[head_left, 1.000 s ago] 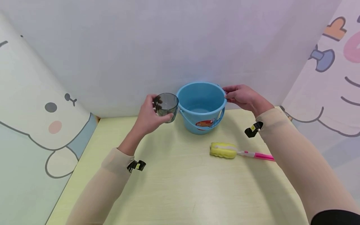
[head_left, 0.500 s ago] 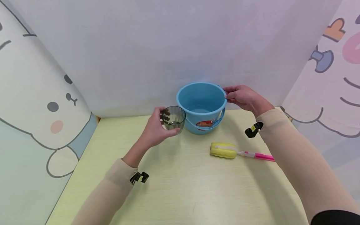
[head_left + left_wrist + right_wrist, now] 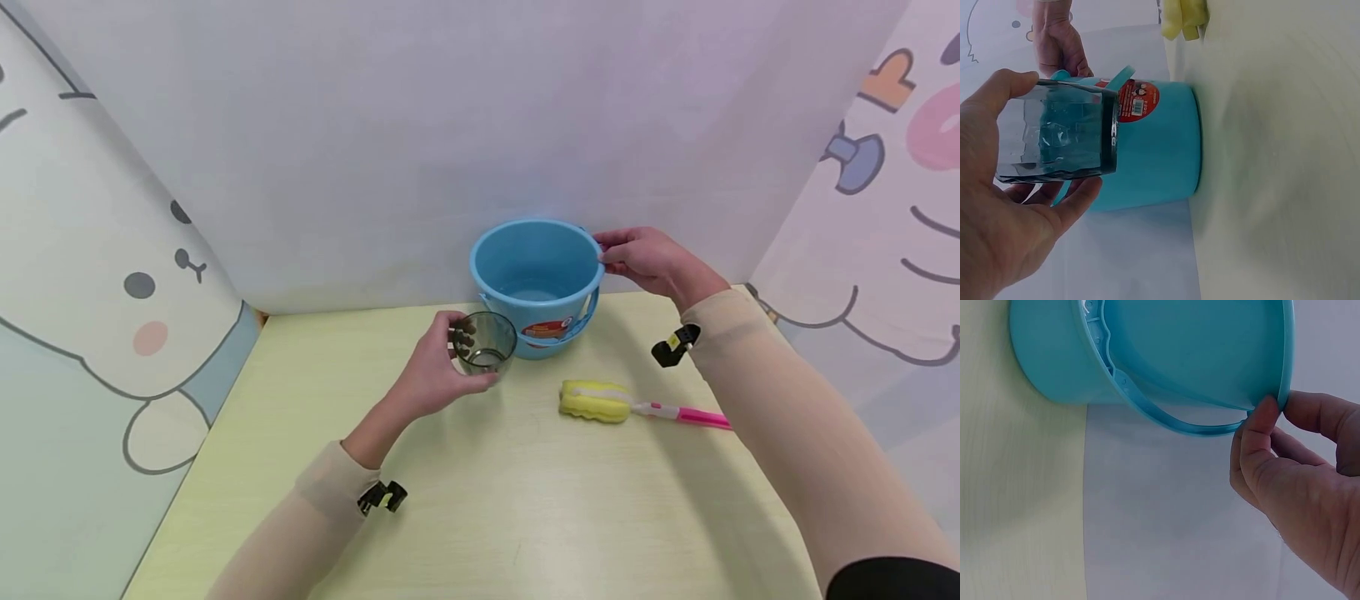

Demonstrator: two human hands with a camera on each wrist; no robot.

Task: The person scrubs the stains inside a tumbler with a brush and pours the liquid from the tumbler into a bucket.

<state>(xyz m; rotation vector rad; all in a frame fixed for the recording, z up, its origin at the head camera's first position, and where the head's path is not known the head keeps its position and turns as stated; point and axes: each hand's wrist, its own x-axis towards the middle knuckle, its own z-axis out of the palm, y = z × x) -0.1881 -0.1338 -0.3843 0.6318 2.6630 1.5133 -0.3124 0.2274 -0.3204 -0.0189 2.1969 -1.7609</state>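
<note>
My left hand grips a smoky, see-through drinking glass, thumb on the near side and fingers round the far side. In the left wrist view the glass is held above the table, its thick base toward the tabletop. Just behind it, at the table's back, a blue bucket stands upright with its handle hanging down the front. The right hand pinches the bucket's rim on the right side. From the right wrist view, thumb and fingers meet at the rim beside the handle's joint.
A cleaning brush with a yellow sponge head and a pink and white handle lies on the pale table, in front of the bucket. Behind the table rises a pale wall; cartoon-printed panels flank both sides.
My left hand has brought the glass rightward and nearer, from beside the bucket's rim to in front of its left side. The right hand and bucket have stayed put.
</note>
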